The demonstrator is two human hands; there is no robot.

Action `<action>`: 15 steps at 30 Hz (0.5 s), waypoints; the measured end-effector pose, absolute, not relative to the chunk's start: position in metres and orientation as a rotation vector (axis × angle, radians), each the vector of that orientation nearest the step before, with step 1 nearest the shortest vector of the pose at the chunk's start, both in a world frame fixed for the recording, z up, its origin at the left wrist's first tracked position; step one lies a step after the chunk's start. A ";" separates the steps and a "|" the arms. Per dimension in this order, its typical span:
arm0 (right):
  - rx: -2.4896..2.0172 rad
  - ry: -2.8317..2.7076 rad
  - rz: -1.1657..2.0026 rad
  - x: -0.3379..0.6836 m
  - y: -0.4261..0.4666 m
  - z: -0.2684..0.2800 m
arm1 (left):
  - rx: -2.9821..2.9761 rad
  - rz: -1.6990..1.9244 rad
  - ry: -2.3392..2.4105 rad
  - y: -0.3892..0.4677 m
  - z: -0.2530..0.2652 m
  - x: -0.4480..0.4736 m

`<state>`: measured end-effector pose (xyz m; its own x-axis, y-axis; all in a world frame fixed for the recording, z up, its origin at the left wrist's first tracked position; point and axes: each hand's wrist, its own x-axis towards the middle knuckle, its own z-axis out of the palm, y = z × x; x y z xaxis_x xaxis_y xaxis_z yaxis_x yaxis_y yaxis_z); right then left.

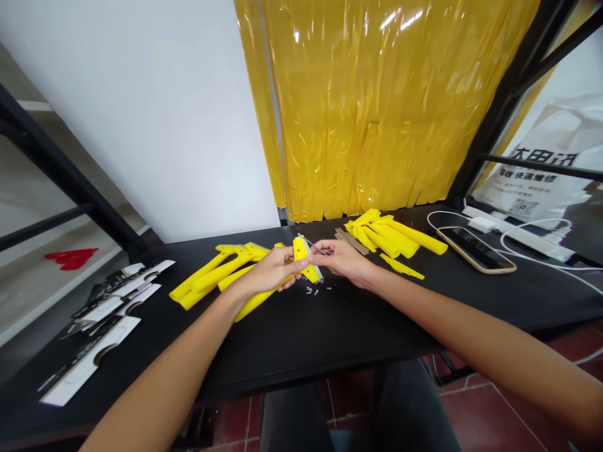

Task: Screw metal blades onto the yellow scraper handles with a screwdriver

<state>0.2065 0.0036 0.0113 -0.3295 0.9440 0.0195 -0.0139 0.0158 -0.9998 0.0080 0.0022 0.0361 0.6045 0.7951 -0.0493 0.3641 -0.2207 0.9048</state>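
My left hand (276, 269) is closed around a yellow scraper (257, 304), its handle slanting down to the left over the black table. The scraper's head (300, 250) faces up between my hands, with dark screw holes and a pale metal blade (316, 272) along its right edge. Pinched in my right hand (342, 258) is a thin metal rod that looks like a hex key (313, 245), its far end near the top of the head. Small loose screws (316, 292) lie on the table just below.
More yellow scrapers (207, 276) lie on the left, and yellow handles (393, 237) are piled at the back right. A flat yellow piece (402, 267), a phone (478, 249), a power strip (522, 233) and white cables are on the right. Printed cards (94, 358) lie far left.
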 end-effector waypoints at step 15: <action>-1.038 -1.480 1.316 0.208 0.009 0.007 | 1.958 0.466 1.131 0.002 0.037 0.007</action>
<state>0.2078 0.0088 0.0071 -0.2686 0.9600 0.0788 0.0337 0.0911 -0.9953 0.0065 0.0022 0.0374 0.5303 0.8444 -0.0761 0.5455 -0.2710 0.7931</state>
